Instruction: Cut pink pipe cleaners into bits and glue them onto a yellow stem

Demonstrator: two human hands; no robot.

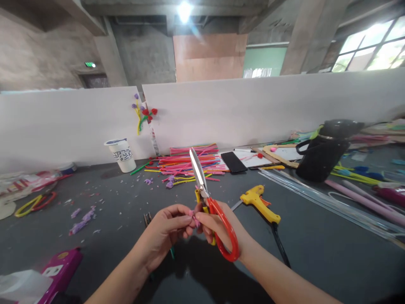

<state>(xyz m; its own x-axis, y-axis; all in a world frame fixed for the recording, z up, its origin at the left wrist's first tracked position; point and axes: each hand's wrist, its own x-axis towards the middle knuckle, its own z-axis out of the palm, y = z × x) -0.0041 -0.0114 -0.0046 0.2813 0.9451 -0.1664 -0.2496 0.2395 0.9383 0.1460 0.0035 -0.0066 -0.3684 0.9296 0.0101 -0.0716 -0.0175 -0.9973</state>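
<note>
Both hands meet in front of me above the dark table. My left hand (pixel 169 226) is closed in a pinch on one side of a small pink fuzzy piece (pixel 195 218), which looks like pipe cleaner. My right hand (pixel 218 221) pinches its other side with thumb and fingers. That same hand carries red-handled scissors (pixel 225 232), their blades pointing up and away. Something yellow (pixel 198 195) shows behind the scissors, partly hidden by the fingers. Dark metal tips of a tool (pixel 147 219) stick out beyond my left hand; the rest is covered.
A bundle of coloured pipe cleaners (pixel 190 162) lies at the back, beside a black phone (pixel 233 163). To the right are a yellow glue gun (pixel 261 203), clear sticks (pixel 310 198) and a black jug (pixel 329 152). Left are a white cup (pixel 120 156), purple scraps (pixel 82 221) and a magenta box (pixel 61 270).
</note>
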